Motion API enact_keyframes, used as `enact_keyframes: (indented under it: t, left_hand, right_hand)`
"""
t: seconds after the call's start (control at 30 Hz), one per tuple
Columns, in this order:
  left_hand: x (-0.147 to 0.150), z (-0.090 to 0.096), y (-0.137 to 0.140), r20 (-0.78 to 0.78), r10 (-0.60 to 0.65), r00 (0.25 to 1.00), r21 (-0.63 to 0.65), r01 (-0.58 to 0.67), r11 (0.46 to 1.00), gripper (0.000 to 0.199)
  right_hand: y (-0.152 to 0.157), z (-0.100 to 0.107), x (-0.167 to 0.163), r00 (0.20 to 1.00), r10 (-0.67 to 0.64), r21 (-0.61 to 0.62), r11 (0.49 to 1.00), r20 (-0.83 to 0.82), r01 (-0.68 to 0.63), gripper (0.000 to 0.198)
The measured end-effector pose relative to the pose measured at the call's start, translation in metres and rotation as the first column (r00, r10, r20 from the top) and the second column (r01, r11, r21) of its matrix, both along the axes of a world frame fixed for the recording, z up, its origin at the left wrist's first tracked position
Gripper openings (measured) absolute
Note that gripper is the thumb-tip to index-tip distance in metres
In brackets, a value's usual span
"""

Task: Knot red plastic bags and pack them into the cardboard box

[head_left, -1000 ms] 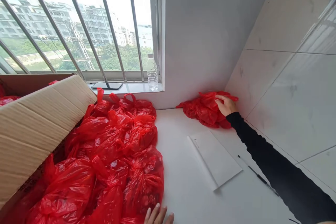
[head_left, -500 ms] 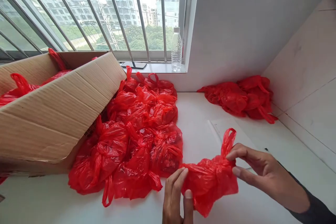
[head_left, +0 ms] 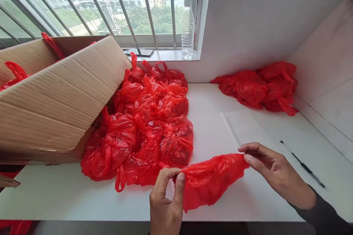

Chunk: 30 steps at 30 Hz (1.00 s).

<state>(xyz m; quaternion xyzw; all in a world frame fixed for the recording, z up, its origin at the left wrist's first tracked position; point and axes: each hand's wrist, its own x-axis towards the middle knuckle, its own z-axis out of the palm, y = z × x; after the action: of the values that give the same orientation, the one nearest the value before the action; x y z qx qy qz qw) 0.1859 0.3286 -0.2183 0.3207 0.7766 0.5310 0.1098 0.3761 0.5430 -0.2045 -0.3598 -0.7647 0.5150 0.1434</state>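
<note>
A thin red plastic bag (head_left: 213,181) is stretched between my two hands over the front of the white table. My left hand (head_left: 168,198) pinches its left end between thumb and fingers. Its right end is pinched by my right hand (head_left: 267,165), thumb against fingertips. The bag sags in the middle and looks flat; whether anything is inside I cannot tell. Just left of it sit several filled, knotted red bags (head_left: 149,128), pressed together against a cardboard box (head_left: 55,106).
More red bags lie inside the box. Crumpled red bags (head_left: 256,86) rest by the wall at the back right. A pen (head_left: 303,165) and a clear plastic sleeve (head_left: 248,128) lie on the table. A water bottle (head_left: 188,29) and a phone (head_left: 139,52) occupy the windowsill.
The bag has gone from bunched, with a handle loop sticking up, to drawn out sideways. My left hand has moved left and taken its end in a pinch. The view has tilted down.
</note>
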Motion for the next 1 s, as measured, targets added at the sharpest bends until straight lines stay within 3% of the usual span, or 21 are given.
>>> enact_keyframes:
  t: [0.07, 0.13, 0.2, 0.27, 0.33, 0.43, 0.5, 0.6, 0.7, 0.8, 0.87, 0.93, 1.0]
  left_hand:
    - [0.002, 0.005, 0.001, -0.061, -0.003, 0.998, -0.021, 0.002, 1.0, 0.025]
    - [0.008, 0.007, 0.008, -0.182, -0.082, 0.98, -0.035, 0.077, 0.996, 0.044]
    - [0.012, 0.007, 0.016, -0.317, -0.198, 0.927, -0.041, 0.195, 0.98, 0.037]
    - [0.009, 0.007, 0.021, -0.382, -0.23, 0.895, -0.013, 0.244, 0.97, 0.02]
    - [0.001, 0.007, 0.019, -0.325, -0.17, 0.93, 0.026, 0.188, 0.982, 0.013]
    - [-0.011, 0.01, 0.01, -0.117, 0.019, 0.993, 0.015, -0.018, 1.0, 0.004]
    - [-0.013, 0.015, 0.007, -0.033, 0.092, 0.995, -0.014, -0.092, 0.996, 0.012]
    - [-0.01, 0.022, 0.01, -0.097, -0.011, 0.995, -0.042, 0.007, 0.999, 0.035]
    - [-0.009, 0.023, 0.016, -0.231, -0.081, 0.969, -0.001, 0.083, 0.997, 0.023]
    - [-0.011, 0.026, 0.015, -0.32, 0.055, 0.946, 0.11, -0.021, 0.994, 0.021]
    - [-0.009, 0.03, 0.012, -0.296, 0.106, 0.949, 0.131, -0.069, 0.989, 0.025]
    - [-0.004, 0.036, 0.008, -0.161, 0.094, 0.983, 0.091, -0.08, 0.993, 0.024]
    - [0.002, 0.041, 0.007, 0.017, 0.089, 0.996, 0.052, -0.09, 0.995, 0.021]
  right_hand:
    - [-0.003, 0.0, -0.001, 0.999, 0.0, 0.049, 0.999, 0.049, -0.002, 0.035]
    - [-0.011, 0.005, -0.007, 0.992, 0.081, 0.142, 0.985, 0.093, -0.094, 0.036]
    - [-0.017, 0.009, -0.013, 0.983, 0.158, 0.22, 0.96, 0.092, -0.175, 0.026]
    - [-0.019, 0.011, -0.014, 0.985, 0.162, 0.264, 0.949, 0.057, -0.171, 0.018]
    - [-0.016, 0.009, -0.01, 0.998, 0.059, 0.241, 0.969, 0.023, -0.063, 0.019]
    - [-0.01, 0.004, -0.001, 0.992, -0.129, 0.098, 0.987, -0.017, 0.13, 0.022]
    - [-0.009, 0.002, 0.002, 0.985, -0.167, 0.015, 0.986, -0.044, 0.168, 0.024]
    - [-0.013, 0.004, 0.0, 0.989, -0.143, -0.005, 0.99, -0.041, 0.142, 0.025]
    - [-0.018, 0.006, -0.002, 0.991, -0.132, 0.023, 0.991, -0.016, 0.132, 0.023]
    - [-0.023, 0.009, 0.001, 0.972, -0.232, 0.174, 0.956, -0.038, 0.235, 0.024]
    - [-0.029, 0.017, 0.002, 0.951, -0.27, 0.363, 0.88, -0.147, 0.306, 0.032]
    - [-0.037, 0.027, -0.002, 0.964, -0.105, 0.546, 0.806, -0.246, 0.227, 0.045]
    - [-0.044, 0.037, -0.013, 0.958, 0.207, 0.681, 0.732, -0.198, -0.018, 0.05]
